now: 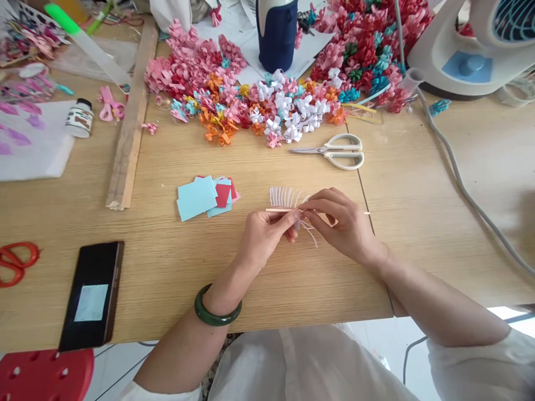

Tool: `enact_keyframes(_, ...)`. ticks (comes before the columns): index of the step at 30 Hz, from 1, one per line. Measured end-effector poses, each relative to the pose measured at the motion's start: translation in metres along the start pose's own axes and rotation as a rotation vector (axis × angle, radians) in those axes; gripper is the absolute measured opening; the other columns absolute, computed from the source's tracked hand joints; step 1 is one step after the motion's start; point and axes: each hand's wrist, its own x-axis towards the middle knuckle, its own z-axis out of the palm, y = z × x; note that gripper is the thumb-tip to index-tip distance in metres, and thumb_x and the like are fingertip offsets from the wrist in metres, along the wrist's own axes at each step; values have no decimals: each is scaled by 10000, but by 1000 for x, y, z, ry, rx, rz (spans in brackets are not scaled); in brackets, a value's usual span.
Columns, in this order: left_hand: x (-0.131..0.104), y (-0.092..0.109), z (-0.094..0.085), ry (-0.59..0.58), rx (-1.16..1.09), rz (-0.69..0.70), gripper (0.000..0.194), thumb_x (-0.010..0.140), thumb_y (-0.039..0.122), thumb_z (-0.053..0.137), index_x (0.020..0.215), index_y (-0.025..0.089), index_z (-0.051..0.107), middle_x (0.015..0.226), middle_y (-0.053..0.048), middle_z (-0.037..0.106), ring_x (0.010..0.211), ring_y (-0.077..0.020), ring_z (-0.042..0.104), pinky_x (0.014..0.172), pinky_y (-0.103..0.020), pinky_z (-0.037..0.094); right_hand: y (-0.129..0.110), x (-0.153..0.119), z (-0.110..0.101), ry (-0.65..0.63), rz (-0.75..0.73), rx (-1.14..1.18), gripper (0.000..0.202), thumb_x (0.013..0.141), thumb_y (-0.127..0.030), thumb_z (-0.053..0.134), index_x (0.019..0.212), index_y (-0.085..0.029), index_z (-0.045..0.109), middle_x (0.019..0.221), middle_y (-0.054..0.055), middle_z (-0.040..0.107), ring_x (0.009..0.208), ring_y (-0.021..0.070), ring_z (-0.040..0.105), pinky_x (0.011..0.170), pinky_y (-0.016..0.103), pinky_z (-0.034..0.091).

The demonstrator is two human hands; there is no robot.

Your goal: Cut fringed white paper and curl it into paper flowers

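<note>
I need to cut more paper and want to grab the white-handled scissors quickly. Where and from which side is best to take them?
Grip the white-handled scissors by the handle loops, which lie at the right end; the closed blades point left toward the paper curls. They lie flat on the table, just beyond the right hand, so reaching forward and down from the right is likely easiest, with fingers slipping into the loops.

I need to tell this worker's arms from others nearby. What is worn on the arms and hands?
Both forearms are bare. The left wrist carries a dark green bangle, smooth and round. The left hand and right hand have no gloves. White sleeves begin near the elbows.
</note>
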Motion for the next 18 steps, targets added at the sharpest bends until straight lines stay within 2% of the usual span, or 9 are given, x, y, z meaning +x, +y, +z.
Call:
enact_keyframes(3,0,1,0,2,-30,-10,243,805,369,762,736,137,743,603,1,639,526,-79,564,502,-196,469,0,0,-1,-4,-7,17,120,951,-178,606,1001,-192,714,868,56,710,763,161,621,644,307,506)
enact_keyframes(6,0,2,0,-21,-87,-25,183,773,323,789,762,142,763,616,6,640,548,-79,565,498,-188,468,1,1,-2,17,-78,1,154,947,-148,599,1007,-214,724,870,52,709,777,167,626,655,312,509)
enact_keyframes(10,1,2,-3,-60,-184,-96,164,767,312,788,759,150,771,641,-1,663,578,-85,594,511,-186,490,1,2,-2,53,-137,-33,198,933,-121,603,1018,-239,737,863,50,699,795,181,621,672,325,512)
enact_keyframes(13,1,3,-3,-53,-197,-135,183,783,328,769,757,147,768,671,-15,693,592,-100,634,546,-206,529,1,2,-2,71,-137,-47,211,930,-115,601,1028,-246,735,856,47,696,795,181,619,675,324,512)
enact_keyframes(18,-1,6,1,-4,-155,-98,238,767,374,785,806,140,762,737,-33,720,624,-121,662,562,-229,549,0,1,-2,74,-98,-78,199,934,-120,594,1009,-246,728,860,43,705,794,179,621,671,320,513)
